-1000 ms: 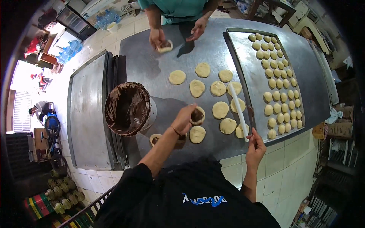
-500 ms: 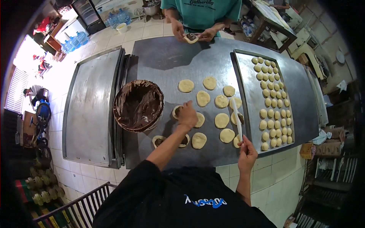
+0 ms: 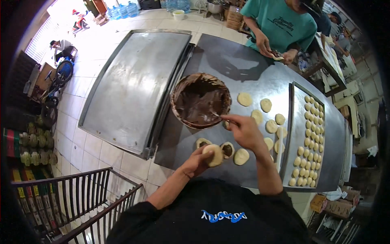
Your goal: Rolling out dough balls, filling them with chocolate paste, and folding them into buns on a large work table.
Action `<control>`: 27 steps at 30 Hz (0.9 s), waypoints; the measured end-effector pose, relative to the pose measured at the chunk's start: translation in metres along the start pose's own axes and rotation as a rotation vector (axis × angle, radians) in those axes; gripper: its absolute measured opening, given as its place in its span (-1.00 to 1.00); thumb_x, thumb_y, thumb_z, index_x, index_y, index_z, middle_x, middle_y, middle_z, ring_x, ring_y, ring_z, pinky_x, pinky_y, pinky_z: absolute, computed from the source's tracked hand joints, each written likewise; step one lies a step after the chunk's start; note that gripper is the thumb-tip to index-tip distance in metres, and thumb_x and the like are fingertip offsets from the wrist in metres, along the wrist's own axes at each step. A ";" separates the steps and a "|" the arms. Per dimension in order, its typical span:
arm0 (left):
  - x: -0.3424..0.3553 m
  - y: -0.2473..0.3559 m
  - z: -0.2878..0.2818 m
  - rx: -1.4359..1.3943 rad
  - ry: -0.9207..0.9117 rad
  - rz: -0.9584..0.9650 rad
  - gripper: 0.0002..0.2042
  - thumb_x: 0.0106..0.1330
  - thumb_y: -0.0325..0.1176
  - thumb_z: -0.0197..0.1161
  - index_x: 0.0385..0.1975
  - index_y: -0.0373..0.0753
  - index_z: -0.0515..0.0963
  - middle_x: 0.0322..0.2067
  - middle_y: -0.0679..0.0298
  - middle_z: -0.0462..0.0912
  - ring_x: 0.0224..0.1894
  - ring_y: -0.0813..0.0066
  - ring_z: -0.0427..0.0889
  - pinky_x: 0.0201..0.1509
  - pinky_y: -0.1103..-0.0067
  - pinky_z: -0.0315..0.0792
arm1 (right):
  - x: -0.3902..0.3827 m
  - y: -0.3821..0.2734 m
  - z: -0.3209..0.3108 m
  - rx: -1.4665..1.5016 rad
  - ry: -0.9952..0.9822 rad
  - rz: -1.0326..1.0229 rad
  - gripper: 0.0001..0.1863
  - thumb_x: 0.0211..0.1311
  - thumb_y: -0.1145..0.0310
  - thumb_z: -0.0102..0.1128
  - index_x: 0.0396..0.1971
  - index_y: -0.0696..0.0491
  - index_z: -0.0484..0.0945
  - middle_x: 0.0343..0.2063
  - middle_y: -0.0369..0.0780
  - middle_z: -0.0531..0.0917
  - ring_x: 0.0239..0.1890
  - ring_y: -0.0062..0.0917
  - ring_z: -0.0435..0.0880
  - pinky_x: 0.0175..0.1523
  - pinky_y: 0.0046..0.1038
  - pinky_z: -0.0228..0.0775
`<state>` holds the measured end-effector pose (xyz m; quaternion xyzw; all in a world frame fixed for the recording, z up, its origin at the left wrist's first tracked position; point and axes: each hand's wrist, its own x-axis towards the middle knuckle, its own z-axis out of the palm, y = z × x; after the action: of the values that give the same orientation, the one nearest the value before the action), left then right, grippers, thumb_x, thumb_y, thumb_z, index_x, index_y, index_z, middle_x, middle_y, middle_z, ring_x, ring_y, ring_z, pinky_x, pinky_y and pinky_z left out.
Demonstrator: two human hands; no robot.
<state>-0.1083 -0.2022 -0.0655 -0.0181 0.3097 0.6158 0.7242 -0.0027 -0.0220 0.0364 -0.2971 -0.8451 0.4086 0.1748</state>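
Observation:
My left hand [image 3: 196,162] holds up a flat dough round [image 3: 213,155], thumb across its face. My right hand [image 3: 245,132] grips a small spoon-like utensil [image 3: 216,114], its metal tip over the dark chocolate-coloured filling [image 3: 197,103]. A round tub [image 3: 178,116], its wall smeared brown, contains that filling. Below the tub lie dough rounds topped with filling, one [image 3: 227,150] between my hands and another partly behind the held round. A plain round [image 3: 241,156] rests to their right. By the far tray, a white stick [image 3: 279,151] lies untouched.
More dough rounds [image 3: 244,99] are spread on the steel table [image 3: 219,51]. A tray [image 3: 293,110] of small dough balls stands right; a bare metal tray [image 3: 130,85] adjoins the table left. Across from me, a person in green [image 3: 280,24] handles a filled round. A dark railing [image 3: 81,183] stands lower left.
My view has turned left. My right hand has let go of the white stick and now holds the utensil at the tub. My left hand, earlier over the table, has come back holding a dough round.

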 end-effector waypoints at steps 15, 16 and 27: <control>-0.070 0.075 -0.093 0.059 0.319 0.335 -0.71 0.31 -0.29 0.21 -0.09 -0.33 0.45 -0.18 0.09 0.62 -0.17 0.28 0.65 -0.06 0.46 0.56 | 0.081 -0.029 0.099 -0.340 -0.245 0.041 -0.74 -0.01 0.52 -0.02 -0.37 0.29 0.62 -0.43 0.17 0.61 -0.35 0.01 0.64 -0.16 -0.17 0.51; -0.066 0.083 -0.088 -0.002 0.310 0.344 -0.72 0.32 -0.28 0.21 -0.09 -0.32 0.45 -0.19 0.09 0.62 -0.18 0.27 0.65 -0.08 0.44 0.56 | 0.077 -0.032 0.095 -0.232 -0.230 0.093 -0.68 0.00 0.52 -0.04 -0.28 0.27 0.63 -0.38 0.16 0.62 -0.34 -0.01 0.64 -0.14 -0.20 0.51; -0.033 0.129 -0.038 0.207 0.292 0.673 -0.58 0.45 -0.08 -0.05 -0.04 -0.38 0.42 -0.10 0.06 0.57 -0.04 0.24 0.59 0.09 0.39 0.47 | 0.008 -0.058 0.053 0.463 -0.142 0.386 -0.65 0.23 0.54 -0.03 0.00 0.14 0.57 -0.54 -0.39 0.60 -0.61 -0.81 0.35 -0.53 -0.69 0.18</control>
<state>-0.2423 -0.2154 -0.0348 0.0704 0.4589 0.7756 0.4277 -0.0582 -0.0765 0.0509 -0.3753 -0.6677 0.6355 0.0975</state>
